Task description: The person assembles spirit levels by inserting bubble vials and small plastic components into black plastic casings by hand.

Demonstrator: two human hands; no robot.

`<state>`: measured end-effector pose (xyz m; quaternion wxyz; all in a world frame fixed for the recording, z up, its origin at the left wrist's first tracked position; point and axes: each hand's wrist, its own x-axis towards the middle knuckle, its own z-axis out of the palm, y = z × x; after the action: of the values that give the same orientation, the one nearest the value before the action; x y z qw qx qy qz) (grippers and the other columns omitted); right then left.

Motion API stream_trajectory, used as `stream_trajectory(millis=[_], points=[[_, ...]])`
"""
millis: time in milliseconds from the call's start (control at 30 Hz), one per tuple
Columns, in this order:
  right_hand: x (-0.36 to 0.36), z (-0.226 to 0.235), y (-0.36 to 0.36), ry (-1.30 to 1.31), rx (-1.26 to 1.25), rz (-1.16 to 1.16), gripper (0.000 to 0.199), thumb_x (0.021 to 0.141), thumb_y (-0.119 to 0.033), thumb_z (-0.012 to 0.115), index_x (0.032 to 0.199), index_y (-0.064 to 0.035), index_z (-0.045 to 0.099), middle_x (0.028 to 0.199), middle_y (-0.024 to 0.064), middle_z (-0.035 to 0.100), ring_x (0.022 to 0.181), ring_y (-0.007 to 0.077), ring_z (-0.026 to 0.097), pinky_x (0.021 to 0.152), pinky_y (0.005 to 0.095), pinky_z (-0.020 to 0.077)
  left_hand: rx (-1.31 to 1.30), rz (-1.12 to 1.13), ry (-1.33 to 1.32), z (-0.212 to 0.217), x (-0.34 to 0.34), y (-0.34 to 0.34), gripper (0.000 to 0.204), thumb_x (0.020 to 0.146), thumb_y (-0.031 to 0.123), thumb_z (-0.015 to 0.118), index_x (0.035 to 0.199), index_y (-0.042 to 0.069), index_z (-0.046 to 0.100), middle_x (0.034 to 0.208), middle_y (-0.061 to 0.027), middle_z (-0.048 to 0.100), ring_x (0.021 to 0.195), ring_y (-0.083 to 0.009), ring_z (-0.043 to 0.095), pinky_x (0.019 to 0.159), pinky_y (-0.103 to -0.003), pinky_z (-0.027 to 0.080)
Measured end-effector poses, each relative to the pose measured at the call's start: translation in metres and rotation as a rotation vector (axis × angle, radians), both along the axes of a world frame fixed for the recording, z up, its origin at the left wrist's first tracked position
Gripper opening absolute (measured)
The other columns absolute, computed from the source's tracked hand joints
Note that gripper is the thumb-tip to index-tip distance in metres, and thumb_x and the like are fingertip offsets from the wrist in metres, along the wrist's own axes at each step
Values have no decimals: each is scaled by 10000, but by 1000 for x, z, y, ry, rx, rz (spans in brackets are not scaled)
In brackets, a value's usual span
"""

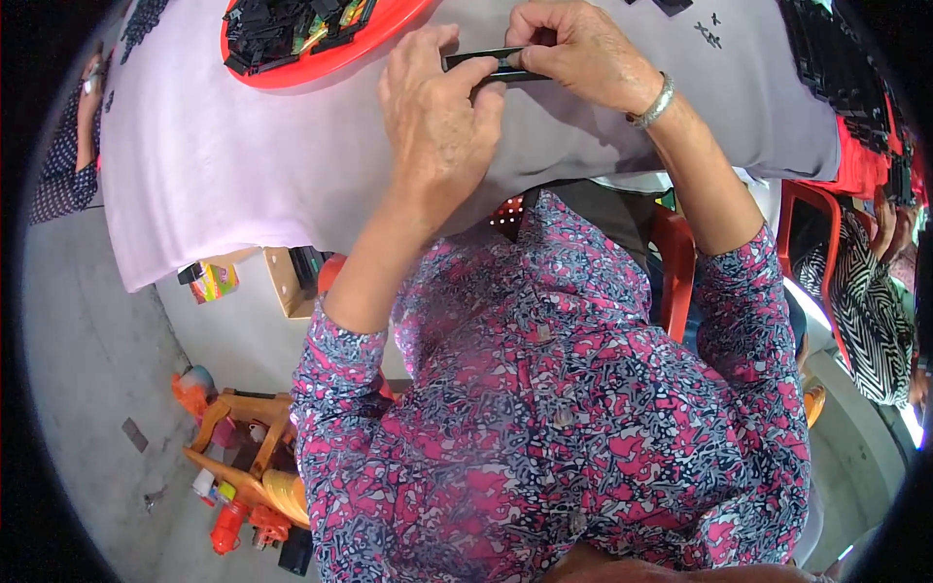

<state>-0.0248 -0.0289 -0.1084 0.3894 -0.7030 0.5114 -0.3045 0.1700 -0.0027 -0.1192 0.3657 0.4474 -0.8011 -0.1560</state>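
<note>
Both of my hands hold one thin black plastic strip (486, 58) level above the cloth-covered table (224, 165). My left hand (437, 107) pinches its left end with fingertips curled over the strip. My right hand (573, 53), with a silver bangle on the wrist, grips the right end from above. A red round tray (330, 60) heaped with black plastic parts sits just left of my hands at the far edge.
Stacked black parts on red cloth (855, 87) line the table's right side. A person in a striped top (870, 301) sits at right on a red chair; another person's arm (83, 107) shows at far left. Wooden stools and bottles (243, 466) stand on the floor.
</note>
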Motion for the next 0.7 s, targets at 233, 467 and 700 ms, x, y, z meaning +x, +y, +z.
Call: stream_trajectory(millis=[233, 467, 700], points=[[-2, -2, -2, -11, 10, 14, 56, 769, -40, 622, 801, -4, 594, 688, 92, 588, 646, 160, 561, 608, 323, 463, 40, 19, -23, 2, -1, -1, 190, 754, 145, 715, 923, 67, 755, 1177, -140, 596, 1154, -325, 502, 994, -470, 358], [1, 1, -4, 32, 5, -2, 60, 742, -45, 634, 761, 1, 600, 682, 106, 588, 639, 186, 568, 600, 337, 459, 74, 30, -45, 1, -1, 0, 218, 762, 126, 749, 971, 61, 740, 1091, -93, 651, 1065, -291, 555, 930, -386, 444], [3, 4, -4, 24, 3, -17, 68, 732, -47, 641, 724, 2, 594, 648, 111, 585, 621, 183, 564, 586, 338, 456, -107, 13, -9, -8, 1, -1, 253, 748, 103, 774, 998, 82, 735, 1078, -76, 661, 995, -275, 599, 872, -381, 468]])
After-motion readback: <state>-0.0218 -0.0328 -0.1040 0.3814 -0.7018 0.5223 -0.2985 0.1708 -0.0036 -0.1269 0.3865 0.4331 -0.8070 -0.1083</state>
